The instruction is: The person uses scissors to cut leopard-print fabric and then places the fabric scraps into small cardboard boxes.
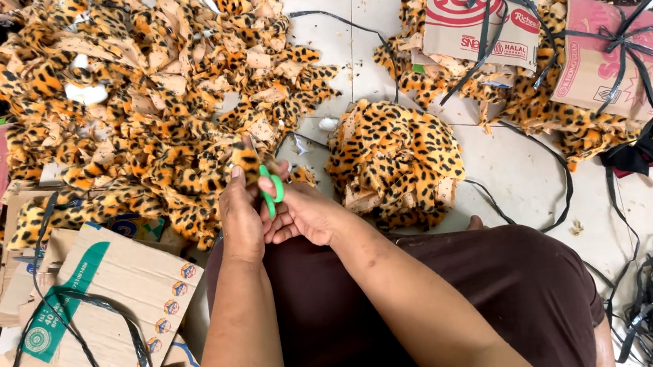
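While the left hand (240,218) pinches one leopard scrap (245,161), the right hand (301,211) seemingly grips one green scissors (272,191).

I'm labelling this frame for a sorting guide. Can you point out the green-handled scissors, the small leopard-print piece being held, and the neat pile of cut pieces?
green-handled scissors (272,191), head view, on the green handle loop.
leopard-print piece (245,162), head view, on its middle.
pile of cut pieces (396,161), head view, on the top centre.

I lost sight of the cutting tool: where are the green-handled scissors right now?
In the head view, the green-handled scissors sit centre frame in the right hand, beside the left hand pinching a leopard-print fabric piece, just left of the leopard-print stack.
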